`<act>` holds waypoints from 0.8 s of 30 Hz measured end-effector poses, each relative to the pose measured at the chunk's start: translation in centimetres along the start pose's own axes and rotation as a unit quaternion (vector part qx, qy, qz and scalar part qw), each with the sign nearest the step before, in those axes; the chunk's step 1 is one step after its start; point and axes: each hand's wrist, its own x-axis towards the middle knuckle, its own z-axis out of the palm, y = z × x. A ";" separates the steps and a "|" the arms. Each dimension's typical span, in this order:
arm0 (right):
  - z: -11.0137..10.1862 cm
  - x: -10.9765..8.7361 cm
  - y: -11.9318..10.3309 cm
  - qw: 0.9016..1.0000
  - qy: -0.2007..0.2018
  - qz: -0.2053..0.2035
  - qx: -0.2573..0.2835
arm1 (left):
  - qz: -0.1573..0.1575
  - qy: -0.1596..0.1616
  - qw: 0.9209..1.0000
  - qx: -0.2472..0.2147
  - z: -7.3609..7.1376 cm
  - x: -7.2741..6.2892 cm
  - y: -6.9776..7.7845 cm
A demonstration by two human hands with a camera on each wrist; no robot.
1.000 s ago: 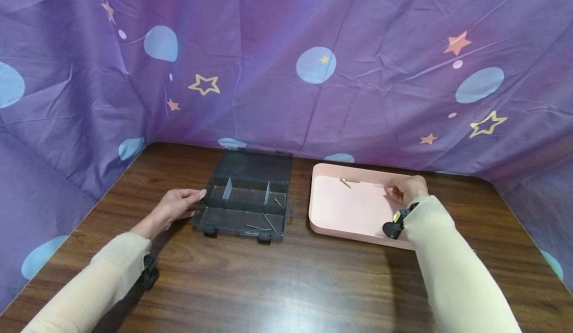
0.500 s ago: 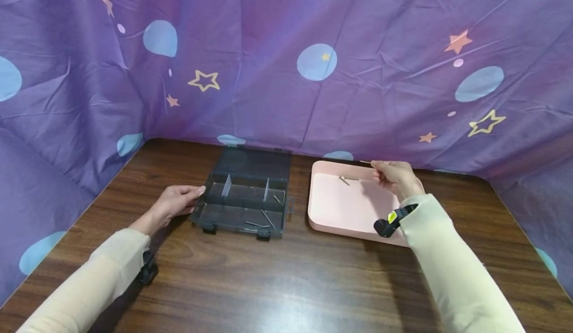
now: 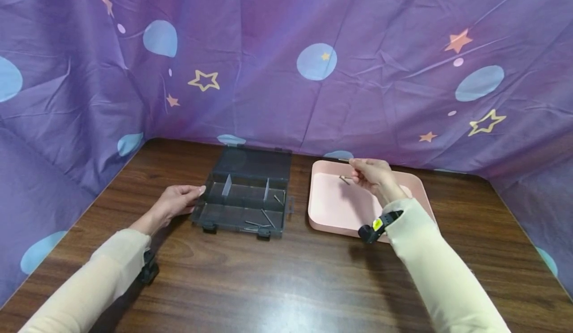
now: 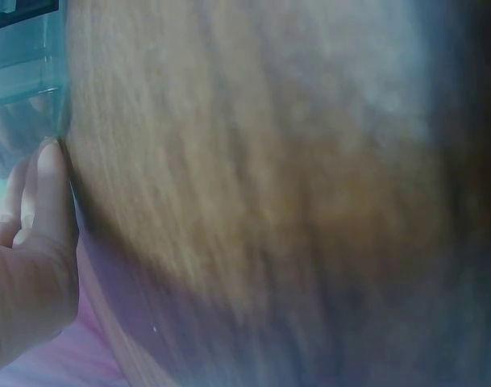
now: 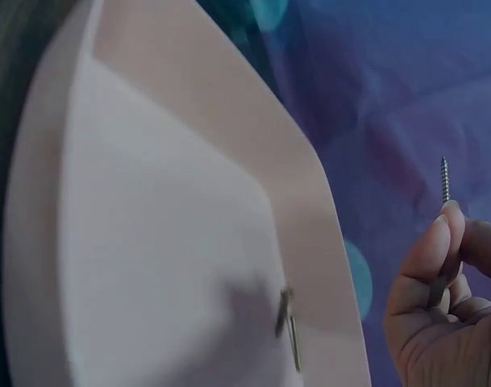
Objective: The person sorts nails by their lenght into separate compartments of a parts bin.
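My right hand [image 3: 375, 175] is above the back of the pink tray [image 3: 331, 208], pinching a screw [image 5: 445, 179] between thumb and fingertips. The screw's threaded end points up in the right wrist view; the rest is hidden by the fingers. A couple of screws [image 5: 285, 310] lie in the tray near its back wall. My left hand [image 3: 176, 204] touches the left side of a dark, see-through compartment box [image 3: 237, 213] with its fingers fairly straight. Several screws [image 3: 267, 217] lie in the box's long front compartment and its back right one.
The box's lid [image 3: 255, 163] lies folded back behind it, and two latches [image 3: 263, 233] stick out at the front. Thin dividers [image 3: 266, 190] split its back row. A purple patterned cloth [image 3: 268, 109] hangs behind the brown wooden table [image 3: 250, 283].
My right hand has lifted a screw out of the right part of the tray and moved left with it. The left hand stays at the box's side.
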 end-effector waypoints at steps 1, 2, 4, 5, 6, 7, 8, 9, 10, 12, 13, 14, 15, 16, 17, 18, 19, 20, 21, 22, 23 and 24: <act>0.4 -0.1 0.1 1.000 -0.005 0.000 0.001 | 0.000 0.001 1.000 0.001 0.0 0.0 0.0; 0.8 -0.1 0.2 1.000 -0.011 -0.001 0.003 | -0.001 0.001 1.000 0.001 0.0 0.0 0.0; 1.7 -0.2 0.5 1.000 -0.022 -0.003 0.005 | -0.002 0.003 1.000 0.005 0.0 0.1 0.0; 2.1 -0.3 0.6 1.000 -0.029 -0.005 0.005 | -0.002 0.003 1.000 0.008 0.0 0.1 0.0; 2.5 -0.4 0.7 0.999 -0.034 -0.006 0.004 | -0.002 0.003 1.000 0.009 0.0 0.1 0.0; 2.9 -0.4 0.8 0.999 -0.041 -0.008 0.002 | -0.002 0.003 1.000 0.010 0.0 0.0 0.0; 3.2 -0.5 1.0 0.999 -0.048 -0.010 0.001 | -0.002 0.002 1.000 0.009 0.0 0.0 0.0; 3.6 -0.5 1.1 0.999 -0.052 -0.011 -0.003 | -0.002 0.002 1.000 0.008 0.0 0.0 0.0; 3.9 -0.6 1.2 0.998 -0.058 -0.012 -0.006 | -0.001 0.002 1.000 0.006 0.0 0.0 -0.1; 4.5 -0.6 1.4 0.998 -0.066 -0.013 -0.013 | -0.001 0.000 1.000 0.001 0.1 0.0 -0.1; 4.8 -0.6 1.5 0.997 -0.071 -0.013 -0.012 | -0.001 0.000 1.000 -0.001 0.1 0.0 -0.1; 5.1 -0.6 1.6 0.997 -0.075 -0.012 -0.010 | -0.001 0.000 1.000 -0.005 0.1 0.0 -0.1; 5.4 -0.6 1.8 0.997 -0.078 -0.010 -0.011 | -0.002 -0.001 1.000 -0.006 0.1 0.0 -0.1; 5.6 -0.6 1.9 0.996 -0.083 -0.009 -0.010 | -0.003 -0.001 1.000 -0.007 0.1 0.0 0.0; 5.9 -0.6 2.0 0.996 -0.085 -0.006 -0.008 | -0.002 -0.002 1.000 -0.008 0.2 0.0 0.0; 6.2 -0.6 2.1 0.996 -0.087 -0.004 -0.006 | -0.004 -0.002 1.000 -0.008 0.2 0.0 0.0; 6.5 -0.7 2.2 0.996 -0.088 -0.002 -0.006 | -0.004 -0.001 1.000 -0.008 0.2 0.0 0.0; 6.8 -0.7 2.3 0.996 -0.090 -0.001 -0.005 | -0.005 -0.001 1.000 -0.008 0.2 0.0 0.0; 7.1 -0.7 2.4 0.996 -0.089 0.000 -0.008 | -0.004 -0.001 1.000 -0.008 0.2 -0.1 0.1; 7.4 -0.8 2.5 0.996 -0.088 0.003 -0.012 | -0.004 -0.001 1.000 -0.008 0.2 -0.1 0.1; 7.7 -0.8 2.5 0.996 -0.088 0.005 -0.014 | -0.004 -0.001 1.000 -0.008 0.2 -0.1 0.1; 8.0 -0.8 2.6 0.996 -0.088 0.005 -0.020 | -0.005 0.000 1.000 -0.008 0.3 -0.1 0.1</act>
